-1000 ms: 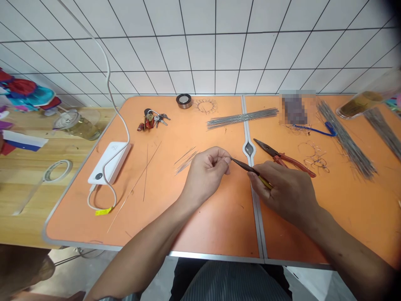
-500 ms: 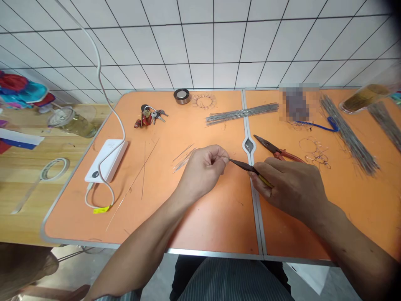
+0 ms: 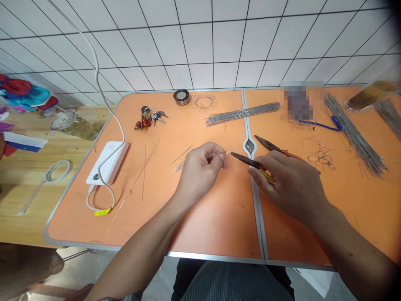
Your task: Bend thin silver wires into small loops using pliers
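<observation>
Over an orange table, a person's left hand pinches a thin wire, thumb and fingertips clamped together on it, a hold that seems meant to steady the piece while leaving its end exposed. The right hand closes its fingers around yellow-handled pliers, gripped well back so the dark nose points freely toward the wire's end, just beside it; whether they touch is hard to tell. Red-handled pliers rest beyond the right hand, short wires lie beside the left, and a wire bundle crosses the table's seam, all seemingly kept within reach
</observation>
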Action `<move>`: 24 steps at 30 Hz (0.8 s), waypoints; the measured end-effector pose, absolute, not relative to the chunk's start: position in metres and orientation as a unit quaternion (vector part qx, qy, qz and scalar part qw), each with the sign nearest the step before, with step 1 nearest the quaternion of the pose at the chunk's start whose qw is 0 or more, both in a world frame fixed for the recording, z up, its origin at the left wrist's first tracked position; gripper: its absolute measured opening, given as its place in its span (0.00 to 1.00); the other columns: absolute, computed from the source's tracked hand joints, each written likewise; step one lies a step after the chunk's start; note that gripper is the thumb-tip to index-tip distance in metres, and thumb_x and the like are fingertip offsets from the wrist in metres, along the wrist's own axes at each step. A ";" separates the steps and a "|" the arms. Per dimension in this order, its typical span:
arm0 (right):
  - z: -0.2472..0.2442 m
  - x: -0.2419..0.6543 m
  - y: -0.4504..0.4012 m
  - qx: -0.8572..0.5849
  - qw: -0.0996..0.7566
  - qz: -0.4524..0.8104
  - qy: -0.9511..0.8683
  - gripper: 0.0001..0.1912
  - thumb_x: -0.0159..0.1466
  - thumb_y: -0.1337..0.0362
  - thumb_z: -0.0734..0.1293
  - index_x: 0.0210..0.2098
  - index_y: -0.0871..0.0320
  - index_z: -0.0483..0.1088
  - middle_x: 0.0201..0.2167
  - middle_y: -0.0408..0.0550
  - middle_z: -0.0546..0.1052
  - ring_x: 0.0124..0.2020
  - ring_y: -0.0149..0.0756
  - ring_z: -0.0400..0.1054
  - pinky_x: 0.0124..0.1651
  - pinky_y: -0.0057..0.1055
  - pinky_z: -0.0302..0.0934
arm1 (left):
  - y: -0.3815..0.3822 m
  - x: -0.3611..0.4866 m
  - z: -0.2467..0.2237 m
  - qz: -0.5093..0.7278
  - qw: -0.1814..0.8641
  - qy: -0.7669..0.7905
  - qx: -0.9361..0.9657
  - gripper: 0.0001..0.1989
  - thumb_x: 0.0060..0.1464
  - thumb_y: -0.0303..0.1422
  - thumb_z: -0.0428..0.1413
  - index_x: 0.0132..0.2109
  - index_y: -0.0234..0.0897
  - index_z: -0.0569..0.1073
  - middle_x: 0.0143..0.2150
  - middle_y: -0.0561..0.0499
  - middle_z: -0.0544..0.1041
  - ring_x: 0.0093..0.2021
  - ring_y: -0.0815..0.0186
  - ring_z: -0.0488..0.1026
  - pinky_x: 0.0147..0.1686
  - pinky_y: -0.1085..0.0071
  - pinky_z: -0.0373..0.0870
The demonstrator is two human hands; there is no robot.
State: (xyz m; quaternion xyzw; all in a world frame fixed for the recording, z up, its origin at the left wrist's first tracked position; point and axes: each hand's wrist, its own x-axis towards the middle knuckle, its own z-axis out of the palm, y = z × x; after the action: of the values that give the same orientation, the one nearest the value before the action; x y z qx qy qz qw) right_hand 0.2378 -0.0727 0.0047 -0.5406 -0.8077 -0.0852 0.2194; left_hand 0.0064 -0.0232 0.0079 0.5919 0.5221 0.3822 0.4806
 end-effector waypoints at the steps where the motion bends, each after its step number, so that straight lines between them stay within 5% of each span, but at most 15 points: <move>1: 0.004 0.239 -0.072 -0.545 0.222 -0.065 -0.806 0.20 0.80 0.51 0.62 0.40 0.56 0.77 0.30 0.47 0.79 0.29 0.39 0.70 0.31 0.36 0.50 | -0.023 0.007 0.008 0.387 0.489 0.521 0.583 0.06 0.61 0.30 0.60 0.34 0.39 0.78 0.30 0.50 0.82 0.23 0.70 0.63 0.23 0.70 0.56; 13: 0.013 0.235 -0.066 -0.594 0.322 0.258 -0.690 0.09 0.76 0.60 0.66 0.38 0.53 0.72 0.32 0.42 0.75 0.31 0.36 0.68 0.35 0.34 0.59 | -0.018 0.002 0.011 0.369 0.669 0.448 0.464 0.06 0.58 0.34 0.65 0.36 0.35 0.79 0.28 0.51 0.82 0.20 0.75 0.63 0.22 0.74 0.60; 24: 0.002 0.231 -0.067 -0.584 0.301 0.172 -0.734 0.11 0.78 0.56 0.64 0.42 0.54 0.72 0.35 0.45 0.75 0.36 0.41 0.71 0.37 0.35 0.57 | -0.032 0.013 0.016 0.441 0.487 0.510 0.556 0.02 0.59 0.29 0.60 0.37 0.37 0.76 0.27 0.55 0.74 0.25 0.72 0.62 0.23 0.74 0.57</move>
State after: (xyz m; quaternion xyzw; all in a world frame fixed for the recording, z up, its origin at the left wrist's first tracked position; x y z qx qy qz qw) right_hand 0.2308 -0.0666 0.0020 -0.5837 -0.7342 0.1723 0.3009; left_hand 0.0128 -0.0325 0.0162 0.5561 0.5095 0.4408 0.4867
